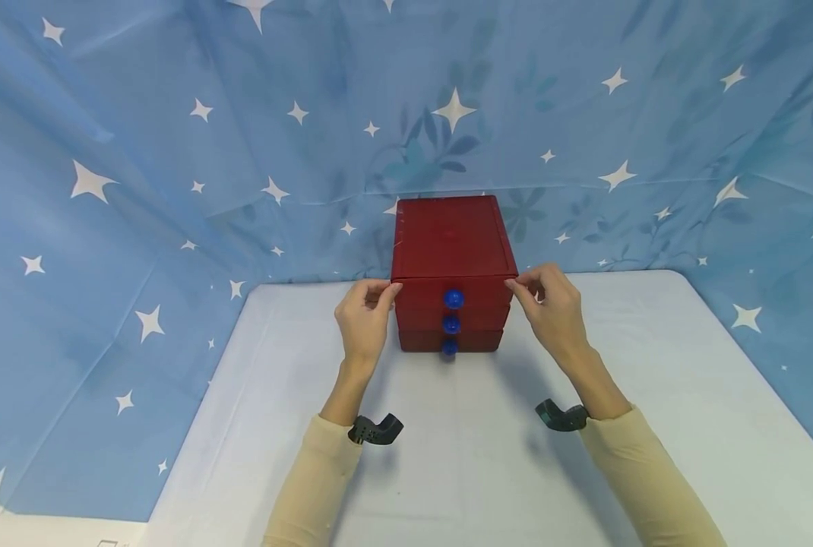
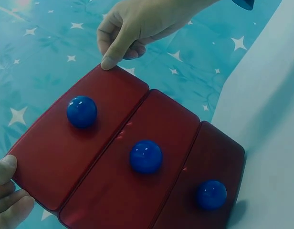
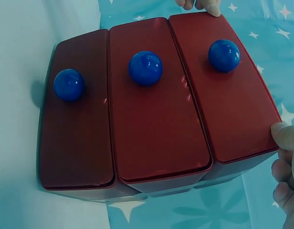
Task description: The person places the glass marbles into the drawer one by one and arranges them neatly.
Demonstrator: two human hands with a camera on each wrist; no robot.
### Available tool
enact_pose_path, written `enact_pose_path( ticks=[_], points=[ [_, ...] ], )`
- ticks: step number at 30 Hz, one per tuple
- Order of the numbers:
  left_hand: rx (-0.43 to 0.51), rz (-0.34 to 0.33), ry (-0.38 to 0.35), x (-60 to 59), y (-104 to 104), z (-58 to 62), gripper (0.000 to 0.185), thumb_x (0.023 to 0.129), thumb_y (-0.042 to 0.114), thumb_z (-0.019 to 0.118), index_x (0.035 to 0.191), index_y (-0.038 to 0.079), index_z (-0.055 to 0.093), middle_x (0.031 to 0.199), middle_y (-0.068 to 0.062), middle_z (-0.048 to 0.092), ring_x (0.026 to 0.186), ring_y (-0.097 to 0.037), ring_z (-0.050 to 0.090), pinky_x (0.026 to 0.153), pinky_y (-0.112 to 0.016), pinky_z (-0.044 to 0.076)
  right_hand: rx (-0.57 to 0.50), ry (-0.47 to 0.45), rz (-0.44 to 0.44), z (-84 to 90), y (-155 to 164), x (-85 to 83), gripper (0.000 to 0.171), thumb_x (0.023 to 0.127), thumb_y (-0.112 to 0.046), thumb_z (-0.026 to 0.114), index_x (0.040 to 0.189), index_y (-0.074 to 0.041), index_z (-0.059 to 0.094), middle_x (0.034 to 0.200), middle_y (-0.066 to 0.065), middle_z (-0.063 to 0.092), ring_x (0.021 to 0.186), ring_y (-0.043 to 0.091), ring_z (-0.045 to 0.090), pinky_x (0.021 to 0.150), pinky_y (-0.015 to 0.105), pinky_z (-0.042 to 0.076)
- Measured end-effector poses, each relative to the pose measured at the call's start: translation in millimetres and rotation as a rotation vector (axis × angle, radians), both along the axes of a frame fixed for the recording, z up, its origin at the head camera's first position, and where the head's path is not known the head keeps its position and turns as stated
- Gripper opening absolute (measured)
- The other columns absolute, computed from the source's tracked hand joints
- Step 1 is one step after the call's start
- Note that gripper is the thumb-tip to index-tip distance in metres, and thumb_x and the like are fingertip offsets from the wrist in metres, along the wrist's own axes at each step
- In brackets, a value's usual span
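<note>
**Two hands on the top corners of a red drawer chest**

Two hands meet the red drawer chest (image 1: 453,262) at its upper front corners, one on each side. The chest stands in the middle of the table (image 1: 653,395), toward the far edge, just in front of the blue star-patterned cloth (image 1: 174,152) that hangs behind and around. It has three drawers stacked, each with a round blue knob: the top knob (image 1: 453,298), the middle knob (image 1: 451,324) and the bottom knob (image 1: 450,349). All three drawers look closed.

The left hand (image 1: 363,319) has its fingers curled, with the tips pressing the left end of the top drawer front. The right hand (image 1: 550,308) does the same on the right end – in the left wrist view its thumb (image 2: 113,56) lies flat on the corner. Neither hand wraps around the chest; they pinch it between them from both sides. No hand touches a knob.

The contact is small, only fingertips on smooth lacquered corners, so I judge the grip can slip if the chest is lifted or turned. If the chest tilts forward, the drawers may slide out – nothing visible locks them. Uneven pressure from one side could also rotate the chest on the smooth table cover.
</note>
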State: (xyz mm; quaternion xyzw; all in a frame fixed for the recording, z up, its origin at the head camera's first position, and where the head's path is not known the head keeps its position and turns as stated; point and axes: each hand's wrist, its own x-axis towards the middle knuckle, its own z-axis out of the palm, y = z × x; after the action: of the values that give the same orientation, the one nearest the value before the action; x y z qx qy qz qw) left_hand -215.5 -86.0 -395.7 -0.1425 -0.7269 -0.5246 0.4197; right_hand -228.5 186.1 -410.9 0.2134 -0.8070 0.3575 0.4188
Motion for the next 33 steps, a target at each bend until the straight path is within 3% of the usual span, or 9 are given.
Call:
enact_pose_path(
  ticks=[5,12,17,24,30,33],
  points=[
    [-0.011,-0.007,-0.010,-5.9,-1.5,-2.0,0.014,0.081,-0.004,0.079,0.084,-0.011,0.067,0.072,-0.022,0.068,0.056,-0.031,0.064,0.054,-0.025,0.054,0.010,-0.014,-0.006,1.0,0.7,-3.0,0.016,0.083,0.000,0.079,0.090,0.003,0.066,0.082,0.014,0.062,0.069,0.021,0.053,0.064,0.011,0.035],
    [-0.026,-0.017,-0.031,-24.8,-8.9,-19.7,0.016,0.082,0.003,0.080,0.084,-0.007,0.069,0.073,-0.018,0.069,0.056,-0.027,0.065,0.054,-0.024,0.053,0.017,-0.026,0.006,3.1,1.2,-5.8,0.015,0.084,0.001,0.078,0.091,0.003,0.065,0.082,0.013,0.062,0.068,0.020,0.053,0.063,0.011,0.035],
    [-0.031,-0.042,-0.046,-26.7,-13.3,-22.6,0.017,0.085,0.014,0.080,0.086,0.000,0.071,0.074,-0.011,0.071,0.058,-0.020,0.065,0.056,-0.019,0.051,0.030,-0.041,0.007,4.3,0.6,-3.5,0.014,0.085,0.000,0.077,0.093,0.003,0.066,0.084,0.013,0.063,0.068,0.019,0.055,0.065,0.009,0.037],
    [-0.099,-0.051,-0.083,-15.8,-16.3,-16.2,0.020,0.091,0.023,0.076,0.095,0.004,0.073,0.081,-0.008,0.073,0.064,-0.016,0.066,0.059,-0.019,0.055,0.075,-0.035,0.011,7.7,-0.1,7.1,0.015,0.086,0.002,0.075,0.099,0.004,0.068,0.085,0.014,0.065,0.069,0.017,0.055,0.064,0.012,0.040],
    [-0.169,-0.056,-0.113,2.3,-20.4,-9.7,0.024,0.095,0.024,0.070,0.107,0.003,0.073,0.091,-0.007,0.073,0.074,-0.018,0.068,0.062,-0.033,0.059,0.125,-0.034,0.039,8.0,2.9,21.7,0.016,0.084,0.006,0.073,0.100,0.003,0.069,0.084,0.012,0.067,0.069,0.015,0.057,0.061,0.021,0.047],
    [-0.198,-0.088,-0.131,13.1,-21.8,-9.1,0.027,0.096,0.025,0.068,0.112,0.003,0.072,0.097,-0.007,0.073,0.077,-0.018,0.069,0.063,-0.032,0.060,0.162,-0.072,0.030,8.2,4.9,30.5,0.017,0.085,0.003,0.073,0.102,0.001,0.070,0.087,0.010,0.069,0.073,0.015,0.059,0.064,0.022,0.050]
  ],
)
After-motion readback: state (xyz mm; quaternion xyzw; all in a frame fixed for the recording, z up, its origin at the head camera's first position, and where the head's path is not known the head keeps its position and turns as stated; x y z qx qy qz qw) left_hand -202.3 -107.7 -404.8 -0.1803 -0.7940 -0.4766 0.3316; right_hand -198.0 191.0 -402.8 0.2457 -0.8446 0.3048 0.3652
